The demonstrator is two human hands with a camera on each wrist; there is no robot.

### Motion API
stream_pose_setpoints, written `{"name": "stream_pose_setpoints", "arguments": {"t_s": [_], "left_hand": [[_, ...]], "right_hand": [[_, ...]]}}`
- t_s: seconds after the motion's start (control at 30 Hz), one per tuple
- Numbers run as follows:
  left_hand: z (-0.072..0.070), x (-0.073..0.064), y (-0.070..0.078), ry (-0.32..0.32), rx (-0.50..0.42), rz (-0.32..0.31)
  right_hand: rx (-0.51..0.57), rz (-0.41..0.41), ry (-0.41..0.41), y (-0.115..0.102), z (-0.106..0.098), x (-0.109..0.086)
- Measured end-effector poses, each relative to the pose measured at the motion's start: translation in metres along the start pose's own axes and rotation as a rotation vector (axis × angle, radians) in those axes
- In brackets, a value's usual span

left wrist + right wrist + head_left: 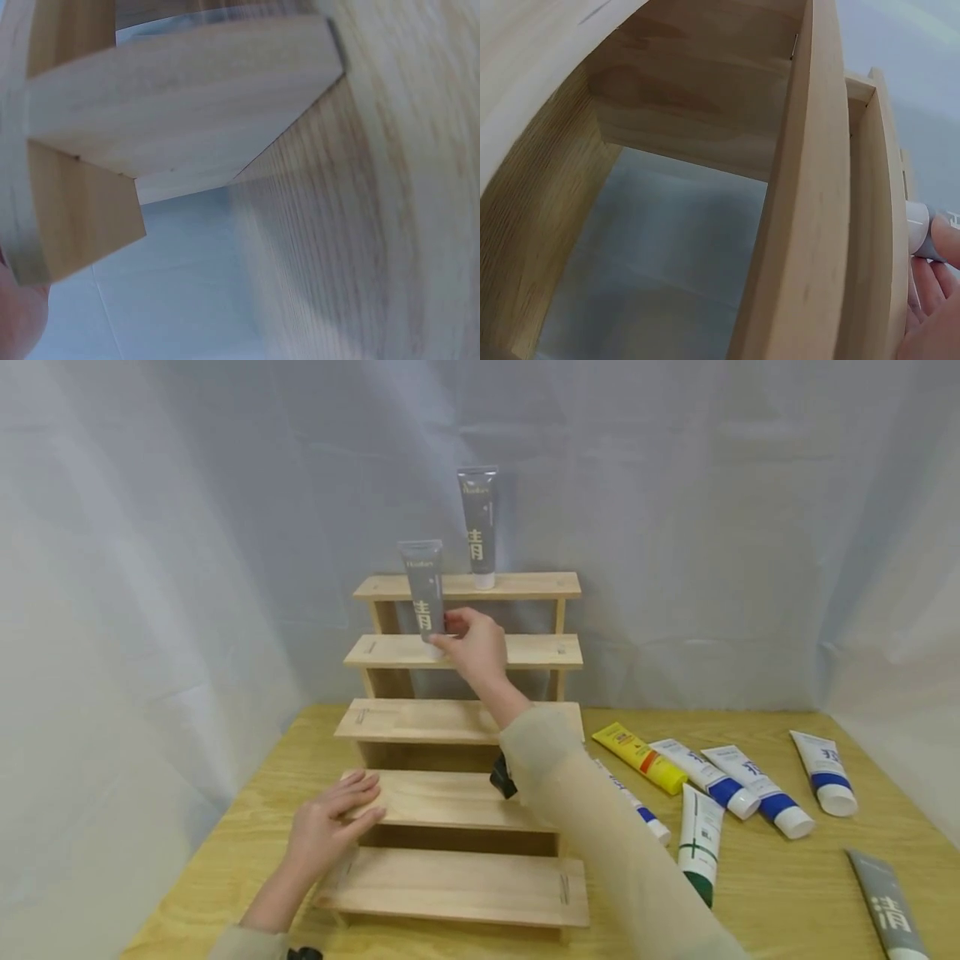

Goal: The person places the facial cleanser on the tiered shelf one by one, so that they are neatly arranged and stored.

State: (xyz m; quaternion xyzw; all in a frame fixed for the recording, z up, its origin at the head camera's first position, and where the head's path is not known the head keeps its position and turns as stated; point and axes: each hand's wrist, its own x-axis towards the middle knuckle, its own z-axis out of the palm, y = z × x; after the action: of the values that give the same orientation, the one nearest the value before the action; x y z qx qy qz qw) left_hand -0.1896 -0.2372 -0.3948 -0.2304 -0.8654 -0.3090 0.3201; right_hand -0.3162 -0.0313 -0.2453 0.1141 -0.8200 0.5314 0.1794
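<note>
Shelf (381,650) beneath near-upright, cap-down tube (422,587)

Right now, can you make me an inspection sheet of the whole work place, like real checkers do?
Surface: wood-grain table under a five-step wooden stand.
Job's things: standing grey tube on the top step; held grey tube at the second step down, contact unclear.
Clutter: yellow tube, green-capped tube, lying grey tube, four blue-and-white tubes, right side.
Hands: right hand pinches a tube; left hand rests on the second-lowest step.
Cables: nothing seen.
Surroundings: pale sheeting behind and both sides.
</note>
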Motion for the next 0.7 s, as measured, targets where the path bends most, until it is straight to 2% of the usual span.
{"name": "stream_pose_setpoints", "arguments": {"t_s": [0.2, 0.4, 0.53, 0.7], "left_hand": [[-0.002, 0.001, 0.001, 0.021, 0.005, 0.029], [-0.002, 0.003, 0.001, 0.026, 0.000, 0.053], [0.000, 0.003, -0.001, 0.026, 0.006, 0.063], [0.001, 0.001, -0.004, 0.021, 0.010, 0.047]], "right_hand": [[-0.078, 0.020, 0.016, -0.002, 0.002, 0.000], [-0.088, 0.032, 0.012, -0.003, 0.001, 0.000], [-0.031, 0.044, 0.000, -0.002, -0.002, -0.002], [0.116, 0.036, -0.016, 0.002, -0.011, -0.007]]}}
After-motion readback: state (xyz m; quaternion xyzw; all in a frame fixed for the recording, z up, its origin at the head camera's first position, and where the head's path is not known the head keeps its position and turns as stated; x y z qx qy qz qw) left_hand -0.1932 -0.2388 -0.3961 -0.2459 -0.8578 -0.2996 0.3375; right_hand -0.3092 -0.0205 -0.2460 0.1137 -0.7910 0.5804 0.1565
